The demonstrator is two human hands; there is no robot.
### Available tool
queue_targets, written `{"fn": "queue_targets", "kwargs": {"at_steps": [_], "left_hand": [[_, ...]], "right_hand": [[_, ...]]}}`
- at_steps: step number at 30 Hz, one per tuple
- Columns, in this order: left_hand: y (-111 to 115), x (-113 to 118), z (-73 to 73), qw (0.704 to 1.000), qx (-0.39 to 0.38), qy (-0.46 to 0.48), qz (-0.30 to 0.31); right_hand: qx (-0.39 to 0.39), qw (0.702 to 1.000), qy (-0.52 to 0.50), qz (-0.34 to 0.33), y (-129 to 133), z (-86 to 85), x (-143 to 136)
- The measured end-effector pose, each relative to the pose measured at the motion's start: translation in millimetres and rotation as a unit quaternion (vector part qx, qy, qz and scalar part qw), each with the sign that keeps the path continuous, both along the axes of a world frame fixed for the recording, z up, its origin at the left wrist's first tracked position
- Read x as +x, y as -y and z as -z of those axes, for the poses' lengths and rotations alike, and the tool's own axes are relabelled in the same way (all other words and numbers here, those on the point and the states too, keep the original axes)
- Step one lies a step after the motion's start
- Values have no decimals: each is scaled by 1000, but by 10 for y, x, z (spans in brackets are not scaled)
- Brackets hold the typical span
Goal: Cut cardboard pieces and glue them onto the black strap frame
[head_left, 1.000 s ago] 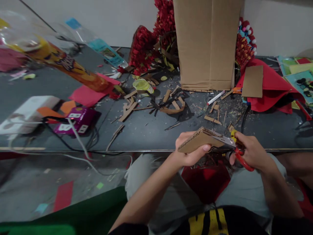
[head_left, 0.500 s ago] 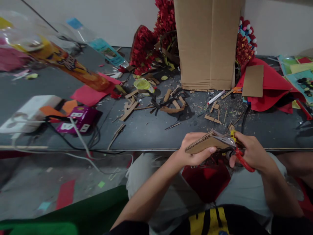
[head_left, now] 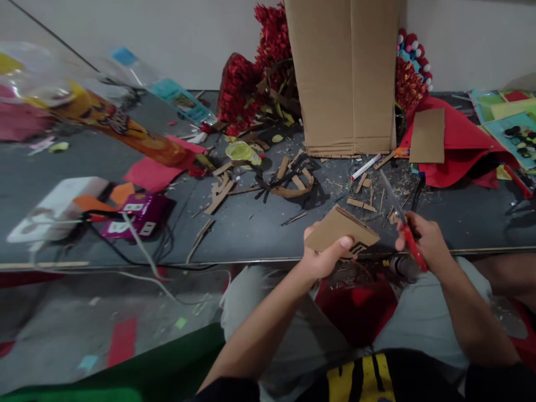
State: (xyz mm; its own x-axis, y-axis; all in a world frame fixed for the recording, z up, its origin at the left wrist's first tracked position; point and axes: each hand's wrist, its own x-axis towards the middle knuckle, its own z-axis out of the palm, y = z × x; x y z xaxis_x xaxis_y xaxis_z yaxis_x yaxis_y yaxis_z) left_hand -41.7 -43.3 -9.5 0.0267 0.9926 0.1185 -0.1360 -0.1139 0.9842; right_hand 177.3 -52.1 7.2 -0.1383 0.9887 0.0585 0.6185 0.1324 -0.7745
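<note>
My left hand (head_left: pixel 324 259) is closed on a piece of cardboard (head_left: pixel 341 229), its thumb on the upper face and its fingers underneath. Dark printing shows near the cardboard's lower right edge. In my right hand (head_left: pixel 425 243) is a pair of scissors (head_left: pixel 412 248) with red handles, its blades pointing up and away over the table. The blades look closed together and stand apart from the cardboard. Both hands are at the table's front edge, above my lap.
A tall cardboard box (head_left: pixel 345 84) stands at the back. Cardboard scraps (head_left: pixel 293 181) and a marker (head_left: pixel 365 167) lie before it. Red felt (head_left: pixel 456 145) is at right. Leftward are a purple box (head_left: pixel 136 215), a white power strip (head_left: pixel 56 206) with cables and a tilted orange bottle (head_left: pixel 125 128).
The scissors have come away from the cardboard, and their blades now point up over the table. My left hand has turned the cardboard so its flat face shows more.
</note>
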Motion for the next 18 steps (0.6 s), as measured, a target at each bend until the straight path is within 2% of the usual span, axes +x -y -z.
{"fn": "queue_targets", "kwargs": {"at_steps": [1, 3, 6, 9, 12, 14, 16, 17, 18], "left_hand": [[-1, 4, 14, 999, -39, 26, 6], [-31, 18, 35, 995, -69, 70, 24], [-121, 41, 53, 992, -82, 93, -5], [-207, 57, 40, 992, -109, 59, -15], [-247, 55, 13, 993, -117, -8, 20], [-255, 33, 17, 995, -68, -67, 35], [-262, -13, 47, 985, 61, -156, 48], [-267, -42, 67, 965, 150, -208, 59], [-271, -71, 85, 933, 242, -257, 75]], "right_hand": [[-5, 999, 25, 37, -36, 12, 28], [4, 987, 115, 114, -108, 36, 96], [3, 952, 249, 179, -194, 75, 197], [-3, 938, 298, 174, -233, 141, 270], [44, 940, 310, 133, -252, 245, 326], [75, 939, 316, 115, -269, 321, 353], [96, 936, 320, 112, -288, 384, 364], [106, 935, 320, 111, -295, 407, 361], [117, 935, 317, 111, -300, 425, 354]]}}
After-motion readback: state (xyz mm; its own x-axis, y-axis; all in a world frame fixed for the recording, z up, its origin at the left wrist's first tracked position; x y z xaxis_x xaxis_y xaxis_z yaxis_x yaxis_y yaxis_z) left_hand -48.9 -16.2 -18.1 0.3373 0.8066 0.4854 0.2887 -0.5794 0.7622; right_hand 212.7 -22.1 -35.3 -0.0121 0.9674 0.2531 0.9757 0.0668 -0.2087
